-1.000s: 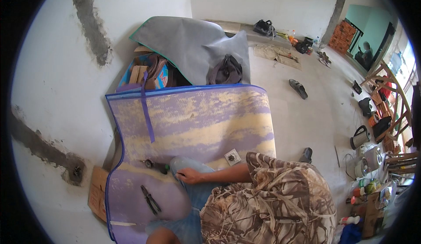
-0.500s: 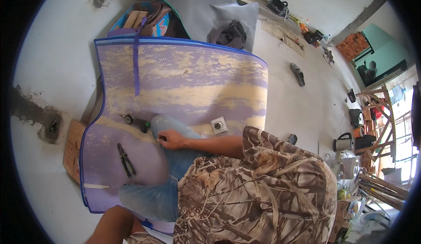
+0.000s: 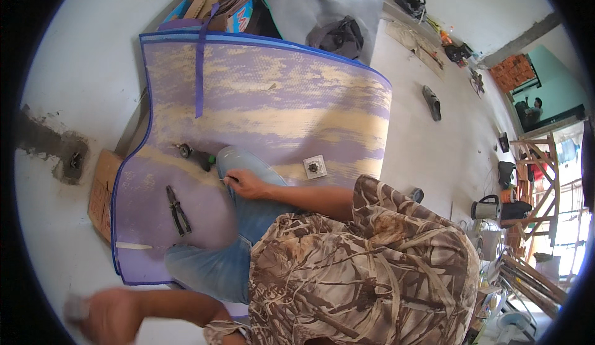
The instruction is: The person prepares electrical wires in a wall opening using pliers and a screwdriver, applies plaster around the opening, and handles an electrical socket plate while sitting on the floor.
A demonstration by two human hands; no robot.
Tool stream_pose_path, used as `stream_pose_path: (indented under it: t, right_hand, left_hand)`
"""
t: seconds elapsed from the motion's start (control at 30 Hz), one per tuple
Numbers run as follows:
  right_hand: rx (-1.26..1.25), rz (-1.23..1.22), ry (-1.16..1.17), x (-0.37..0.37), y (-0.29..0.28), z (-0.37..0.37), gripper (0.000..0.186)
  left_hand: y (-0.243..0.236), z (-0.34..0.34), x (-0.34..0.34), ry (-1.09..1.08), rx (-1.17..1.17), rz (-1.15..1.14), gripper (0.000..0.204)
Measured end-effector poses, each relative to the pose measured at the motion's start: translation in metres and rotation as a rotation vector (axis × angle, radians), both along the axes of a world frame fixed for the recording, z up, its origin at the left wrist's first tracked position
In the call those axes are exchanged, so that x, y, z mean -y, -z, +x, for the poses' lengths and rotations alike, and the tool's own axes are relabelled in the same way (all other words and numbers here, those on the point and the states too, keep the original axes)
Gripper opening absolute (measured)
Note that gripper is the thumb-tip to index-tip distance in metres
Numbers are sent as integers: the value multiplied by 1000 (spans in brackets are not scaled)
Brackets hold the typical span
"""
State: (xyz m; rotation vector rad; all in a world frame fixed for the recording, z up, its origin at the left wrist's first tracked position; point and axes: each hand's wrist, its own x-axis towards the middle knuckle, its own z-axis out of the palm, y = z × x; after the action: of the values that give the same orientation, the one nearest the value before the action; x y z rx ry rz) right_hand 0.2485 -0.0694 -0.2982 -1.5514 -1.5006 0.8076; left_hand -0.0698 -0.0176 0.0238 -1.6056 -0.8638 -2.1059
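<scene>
My right hand (image 3: 246, 184) is closed above my jeans-clad knee, its fingers pinched round something small; a thin pale tip and a dark bit show at the fingertips. My left hand (image 3: 111, 315) is out at the lower left, smeared by motion, with a greyish blur at its fingers that I cannot make out. A pair of dark pliers (image 3: 178, 211) lies on the purple mat (image 3: 204, 218) in front of me. Near my knee rests a dark hand tool with a round metal head and a green end (image 3: 198, 158). A white square plate with a round centre (image 3: 314, 166) lies right of the knee.
A cardboard box (image 3: 104, 187) stands between mat and wall. Behind the mat's raised far part are an open box of odds and ends (image 3: 238, 10) and a grey sheet (image 3: 297, 1). Sandals (image 3: 432, 103), a kettle (image 3: 486, 207) and a wooden frame (image 3: 540, 190) are on the right.
My left forearm has swung out leftward, bringing the left hand into view. My right hand stays closed near the knee, with a pale tip now showing. The view has shifted slightly.
</scene>
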Motion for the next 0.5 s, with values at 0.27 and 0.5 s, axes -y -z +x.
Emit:
stream_pose_path:
  t: [0.27, 0.5]
  right_hand:
    - [-245, -116, -369, 26, -35, -28, 31]
    - [-397, -198, -470, 31, -59, -48, 32]
  left_hand:
    - [256, 104, 76, 669, -157, -1486, 32]
    - [242, 82, 99, 774, 304, -1567, 24]
